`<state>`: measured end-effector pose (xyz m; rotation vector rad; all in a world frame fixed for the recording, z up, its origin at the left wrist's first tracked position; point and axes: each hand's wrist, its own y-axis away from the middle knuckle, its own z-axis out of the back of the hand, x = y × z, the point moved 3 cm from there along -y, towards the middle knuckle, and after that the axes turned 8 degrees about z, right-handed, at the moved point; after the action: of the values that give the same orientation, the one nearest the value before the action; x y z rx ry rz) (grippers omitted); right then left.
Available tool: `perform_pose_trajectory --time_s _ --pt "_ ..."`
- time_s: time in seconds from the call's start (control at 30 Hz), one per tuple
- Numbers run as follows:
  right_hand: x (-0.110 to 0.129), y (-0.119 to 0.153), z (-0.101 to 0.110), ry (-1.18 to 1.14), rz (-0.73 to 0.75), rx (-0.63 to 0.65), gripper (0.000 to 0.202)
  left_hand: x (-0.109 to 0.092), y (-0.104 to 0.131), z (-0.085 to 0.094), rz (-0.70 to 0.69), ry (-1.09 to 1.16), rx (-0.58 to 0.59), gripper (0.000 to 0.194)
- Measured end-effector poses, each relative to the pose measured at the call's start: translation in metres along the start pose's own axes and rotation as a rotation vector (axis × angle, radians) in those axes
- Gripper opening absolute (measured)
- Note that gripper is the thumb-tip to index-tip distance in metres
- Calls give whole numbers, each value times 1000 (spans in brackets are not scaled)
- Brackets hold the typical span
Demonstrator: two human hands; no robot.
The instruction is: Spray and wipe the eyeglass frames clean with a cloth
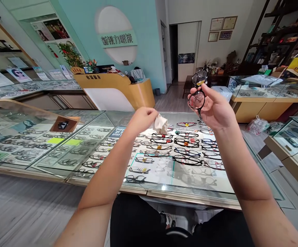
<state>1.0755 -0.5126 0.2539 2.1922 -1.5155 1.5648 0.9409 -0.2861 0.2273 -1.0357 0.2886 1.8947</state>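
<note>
Raised above the display counter, my right hand [217, 108] grips a pair of dark-rimmed eyeglasses [197, 100], turned so one lens sits above the other. A small yellow mark shows near the upper lens. My left hand [143, 119] is closed on a crumpled whitish cloth [160, 124], which hangs from its fingertips, apart from the eyeglasses. Beneath both hands, rows of eyeglasses [187, 142] lie in the glass display counter [161, 188], many with small coloured tags on the lenses.
A wooden panel [33, 111] leans over the counter's left part. More glass cases stand at right [257, 99] and far left. A yellow reception desk [113, 85] stands behind, with a doorway [174, 51] beyond. Plastic bags [257, 125] lie on the floor at right.
</note>
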Motion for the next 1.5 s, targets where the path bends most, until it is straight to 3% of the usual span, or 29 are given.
perform_pose_trajectory --time_s 0.17,0.37,0.6,0.93,1.1,1.27,1.5 --pt "1 0 -3 -2 2 -6 21 -42 -28 9 -59 353 -43 23" --pt "1 1 -4 -6 -10 9 22 -75 -20 0 -165 430 -33 32" --pt "0 1 -5 -2 -28 23 25 -75 -9 -15 -181 508 115 30" --pt "-10 1 -7 34 -55 44 40 -77 7 -21 -227 461 264 34" --pt "-15 2 -9 48 -58 43 41 -76 7 -18 -262 404 148 38" --pt "-17 4 -12 43 -117 66 43 -74 3 -15 -260 458 130 39" --pt "-18 11 -18 -25 -140 32 37 -72 1 -9 -309 458 -1 47"
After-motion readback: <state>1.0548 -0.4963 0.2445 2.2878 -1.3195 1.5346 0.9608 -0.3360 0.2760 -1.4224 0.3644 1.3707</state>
